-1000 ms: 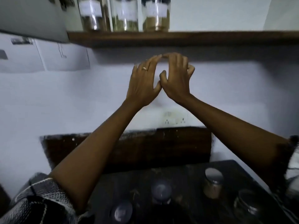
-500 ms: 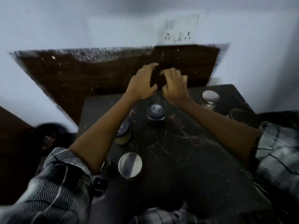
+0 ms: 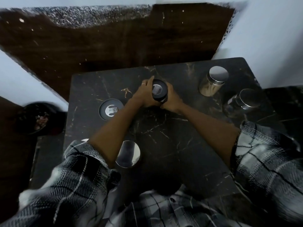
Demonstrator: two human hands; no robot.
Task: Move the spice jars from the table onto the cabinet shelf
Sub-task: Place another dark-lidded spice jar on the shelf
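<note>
On the black marble table (image 3: 164, 145) a dark-lidded spice jar (image 3: 158, 90) stands near the back middle. My left hand (image 3: 144, 94) grips its left side and my right hand (image 3: 172, 97) grips its right side. Another dark-lidded jar (image 3: 111, 109) stands to the left. A steel-lidded jar (image 3: 128, 154) stands near my left forearm. Two more steel-lidded glass jars stand at the right: one (image 3: 213, 81) farther back, one (image 3: 244, 100) nearer. The cabinet shelf is out of view.
A dark brown wall panel (image 3: 114, 38) rises behind the table, with pale wall on both sides. A dark bowl-like object (image 3: 37, 118) sits off the table's left edge. My checked sleeves fill the bottom of the view.
My view has dropped from the shelf with its jars down to the table. Both hands came down from below the shelf and closed around the dark-lidded jar.
</note>
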